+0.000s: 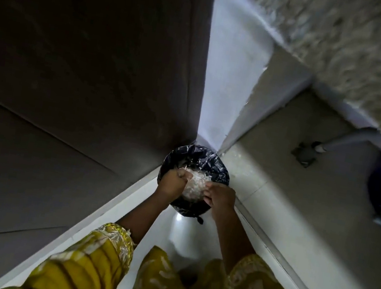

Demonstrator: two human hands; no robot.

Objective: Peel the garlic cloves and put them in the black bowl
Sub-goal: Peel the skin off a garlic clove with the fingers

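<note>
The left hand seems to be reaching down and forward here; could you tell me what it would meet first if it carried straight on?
Probably the pale heap of garlic peels in the black bin bag, just beyond the left hand. Its fingers already look closed at the heap's edge, though depth is hard to judge.

- A home, by the look of it — a narrow, dim corner of a room seen from above, with a pale glossy floor (183,235) running between two close surfaces.
- On the left stands a tall dark panelled surface (83,69), like a cupboard side or door.
- On the right, a pale tiled wall (303,189) carries a pipe fitting (307,152) — the plumbing of a kitchen or wash area.
- In the far corner of the floor sits a small bin lined with a black plastic bag (197,155), holding pale papery scraps.
- Which room exactly cannot be told.
</note>
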